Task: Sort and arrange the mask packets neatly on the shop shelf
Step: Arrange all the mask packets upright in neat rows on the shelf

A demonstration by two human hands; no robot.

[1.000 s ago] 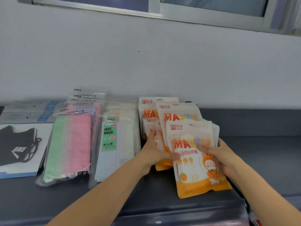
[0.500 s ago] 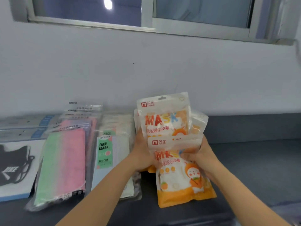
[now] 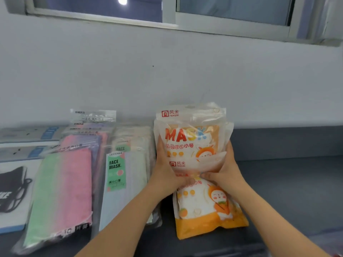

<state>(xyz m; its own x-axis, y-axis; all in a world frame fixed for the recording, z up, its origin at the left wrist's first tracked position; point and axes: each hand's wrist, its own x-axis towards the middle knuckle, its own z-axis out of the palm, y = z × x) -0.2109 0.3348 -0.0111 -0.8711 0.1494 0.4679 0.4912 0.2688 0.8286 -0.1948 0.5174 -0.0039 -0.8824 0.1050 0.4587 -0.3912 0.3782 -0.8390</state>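
While both hands clamp in from either side, the left hand (image 3: 167, 171) has its thumb across the front of the bundle of orange-and-white plastic mask packets (image 3: 191, 138) and its fingers wrapped behind the left edge. The right hand (image 3: 225, 169) mirrors it on the right edge, thumb tip nearly meeting the other at the middle. That's a firm two-handed grip on the bundle, held upright and facing the camera! The front orange-bottomed packet with the cartoon figure (image 3: 207, 210) sits lower than the ones behind it, its bottom edge down near the dark grey shelf (image 3: 289, 182); whether it touches is hard to tell.

Just left of the bundle lies a clear packet with a green FACE MASK label (image 3: 120, 175), more of its kind tucked behind. Further left, a clear packet of pink-and-green masks (image 3: 61, 191) tops another pile. At the far left edge, a black mask on a white card (image 3: 13, 188), with flat grey-and-blue packets (image 3: 27, 134) behind it. The pale wall (image 3: 167, 71) rises behind the shelf, a window frame (image 3: 232, 25) up top.
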